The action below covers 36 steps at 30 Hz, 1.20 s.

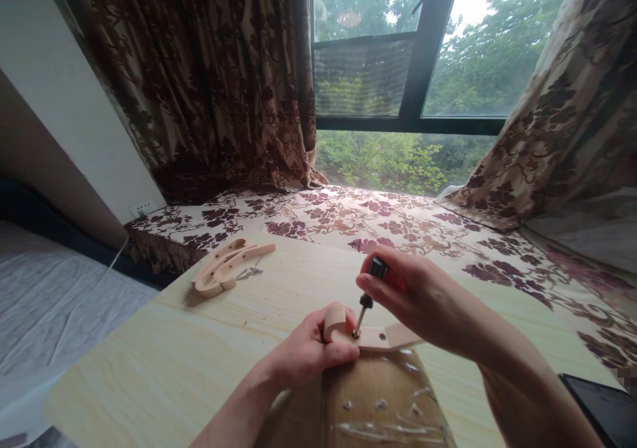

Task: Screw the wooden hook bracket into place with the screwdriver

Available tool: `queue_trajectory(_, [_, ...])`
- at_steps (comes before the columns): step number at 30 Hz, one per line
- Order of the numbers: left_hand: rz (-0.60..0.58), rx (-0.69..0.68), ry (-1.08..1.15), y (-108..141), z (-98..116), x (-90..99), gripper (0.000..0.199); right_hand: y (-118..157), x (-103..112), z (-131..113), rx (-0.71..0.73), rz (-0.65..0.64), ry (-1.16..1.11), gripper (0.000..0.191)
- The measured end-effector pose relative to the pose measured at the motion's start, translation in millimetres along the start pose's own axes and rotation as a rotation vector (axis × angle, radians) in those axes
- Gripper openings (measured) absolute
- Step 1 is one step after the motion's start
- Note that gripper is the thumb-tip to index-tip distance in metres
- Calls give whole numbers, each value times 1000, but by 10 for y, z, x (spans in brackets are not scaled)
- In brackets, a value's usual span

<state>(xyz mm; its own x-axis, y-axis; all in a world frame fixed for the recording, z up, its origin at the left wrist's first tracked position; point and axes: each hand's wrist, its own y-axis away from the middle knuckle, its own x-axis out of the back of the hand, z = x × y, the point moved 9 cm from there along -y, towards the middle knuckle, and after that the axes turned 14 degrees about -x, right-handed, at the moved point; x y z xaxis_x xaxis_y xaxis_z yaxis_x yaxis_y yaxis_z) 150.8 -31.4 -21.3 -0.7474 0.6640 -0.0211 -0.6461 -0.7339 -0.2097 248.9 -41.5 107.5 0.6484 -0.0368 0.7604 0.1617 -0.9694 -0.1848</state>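
Observation:
My right hand (403,289) is wrapped round the black handle of a screwdriver (366,300). The screwdriver leans slightly, its tip down at a hole in a pale curved wooden piece (372,338). My left hand (311,345) grips the rounded left end of that piece, holding it at the far edge of a brown wooden block (378,385) covered in shiny clear film. A second dark hole shows in the piece to the right of the screwdriver tip. Several small bits lie on the block's film nearer to me.
Other curved wooden pieces (213,279) and a small pile of screws (249,273) lie on the left of the pale wood-grain table (164,362). A dark flat device (597,401) is at the right edge. Beyond are a flowered window seat (338,216), curtains and a window.

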Motion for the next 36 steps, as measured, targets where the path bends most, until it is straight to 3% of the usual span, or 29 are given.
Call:
queue_trajectory(5, [-2, -8, 2, -1, 28, -14, 25, -26, 36, 29, -49, 59, 12, 20])
queue_trajectory(10, [3, -3, 2, 1, 39, -16, 24, 41, -9, -43, 27, -86, -77, 13])
queue_trajectory(18, [2, -16, -22, -11, 38, 1, 25, -46, 10, 57, -43, 51, -19, 21])
queue_trajectory(24, [-2, 17, -26, 6, 45, -13, 23, 74, -15, -59, 40, -101, -55, 10])
queue_trajectory(30, [10, 8, -46, -1, 68, 1, 24, -32, -3, 89, -44, -7, -30, 18])
queue_trajectory(36, [13, 7, -62, 7, 55, 6, 23, 13, 6, 43, -1, -78, -87, 12])
